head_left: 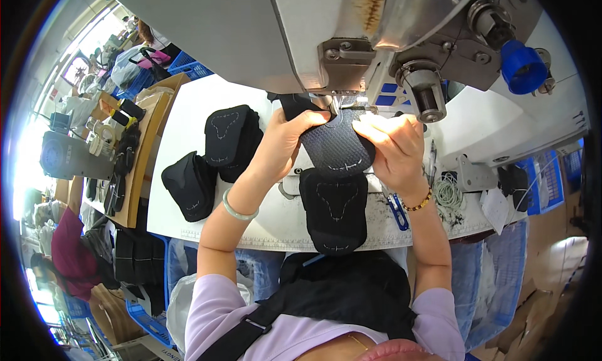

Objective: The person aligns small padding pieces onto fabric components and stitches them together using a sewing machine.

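Observation:
A black padded fabric piece (335,144) with a mesh face and white stitch marks near its rounded end lies at the presser foot (337,102) of a sewing machine. My left hand (285,138) grips its left side, thumb on top and the other fingers mostly hidden behind. At the right edge, my right hand (396,144) pinches the same piece between thumb and fingers. Just below it, a second black padded piece (333,213) with a white stitched outline rests on the table, partly covered by the held one.
Stacked black pieces (232,132) and a smaller pile (190,186) sit left on the white table (269,229). Blue thread snips (396,212) and tangled thread (448,195) lie right. The machine head (326,35) overhangs my hands. Blue crates (501,267) stand below. A person works far left.

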The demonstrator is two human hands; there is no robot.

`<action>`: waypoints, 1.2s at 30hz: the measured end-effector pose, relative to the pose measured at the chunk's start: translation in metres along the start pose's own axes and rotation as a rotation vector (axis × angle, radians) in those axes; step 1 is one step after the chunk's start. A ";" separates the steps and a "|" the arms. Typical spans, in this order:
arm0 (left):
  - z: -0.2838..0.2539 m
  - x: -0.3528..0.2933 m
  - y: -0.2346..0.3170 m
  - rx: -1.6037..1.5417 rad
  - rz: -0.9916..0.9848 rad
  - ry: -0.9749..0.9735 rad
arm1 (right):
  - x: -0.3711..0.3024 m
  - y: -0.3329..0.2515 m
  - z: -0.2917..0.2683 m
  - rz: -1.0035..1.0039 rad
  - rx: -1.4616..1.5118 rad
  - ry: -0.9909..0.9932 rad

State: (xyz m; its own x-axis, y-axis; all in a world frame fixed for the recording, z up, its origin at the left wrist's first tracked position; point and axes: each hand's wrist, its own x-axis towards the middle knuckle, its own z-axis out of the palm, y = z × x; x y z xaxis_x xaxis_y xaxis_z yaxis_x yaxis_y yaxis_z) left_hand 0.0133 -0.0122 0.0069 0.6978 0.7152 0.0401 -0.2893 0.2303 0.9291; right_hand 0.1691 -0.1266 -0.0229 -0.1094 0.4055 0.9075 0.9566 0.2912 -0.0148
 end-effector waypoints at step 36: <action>-0.208 -0.114 0.022 0.893 0.576 1.047 | -0.063 0.004 -0.059 0.738 -0.050 -0.188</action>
State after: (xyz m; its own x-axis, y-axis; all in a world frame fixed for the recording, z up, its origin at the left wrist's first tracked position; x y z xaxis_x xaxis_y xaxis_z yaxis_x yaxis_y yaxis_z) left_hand -0.2088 0.0483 -0.0537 -0.2569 0.7915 0.5545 0.4016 -0.4344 0.8062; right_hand 0.1956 -0.2020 -0.0557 0.5231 0.6219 0.5828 0.8101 -0.1504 -0.5667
